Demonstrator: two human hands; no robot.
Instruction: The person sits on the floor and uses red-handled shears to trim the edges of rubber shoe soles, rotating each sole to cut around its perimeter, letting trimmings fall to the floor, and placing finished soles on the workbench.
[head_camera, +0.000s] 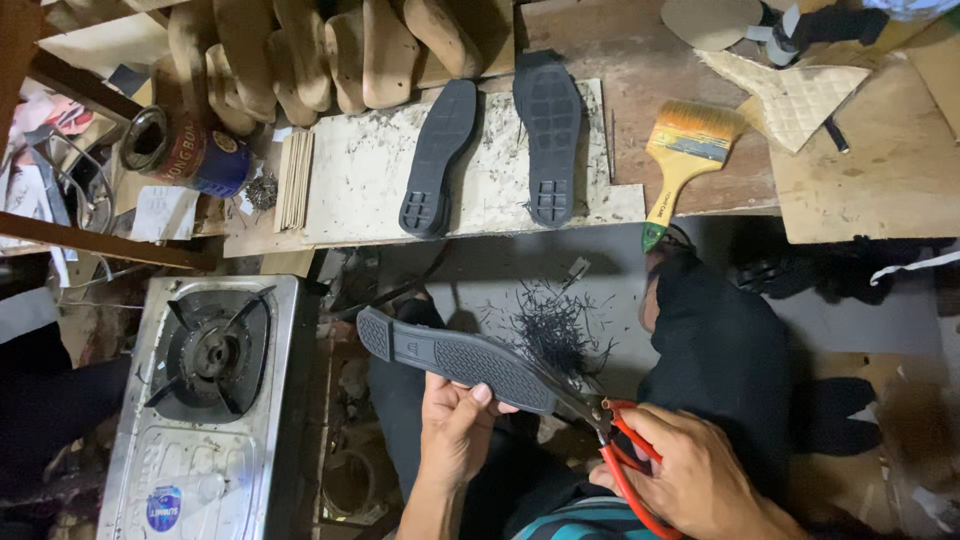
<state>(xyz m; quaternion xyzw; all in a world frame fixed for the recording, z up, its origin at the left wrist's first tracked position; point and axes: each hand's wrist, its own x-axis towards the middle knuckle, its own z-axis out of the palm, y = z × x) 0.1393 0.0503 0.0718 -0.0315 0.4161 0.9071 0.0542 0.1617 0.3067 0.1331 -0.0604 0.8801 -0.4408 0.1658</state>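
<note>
A black rubber shoe sole (455, 357) lies tilted in the air above the person's lap, tread side up, its heel end pointing up-left. Red-handled scissors (615, 440) meet its toe end at the lower right, blades against the edge.

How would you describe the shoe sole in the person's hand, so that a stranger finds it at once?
Start at the steel gas stove at lower left; just right of it the left hand holds a dark rubber sole. Unlike the two soles lying on the pale board, it is held in the air, with red-handled scissors at its end.
</note>
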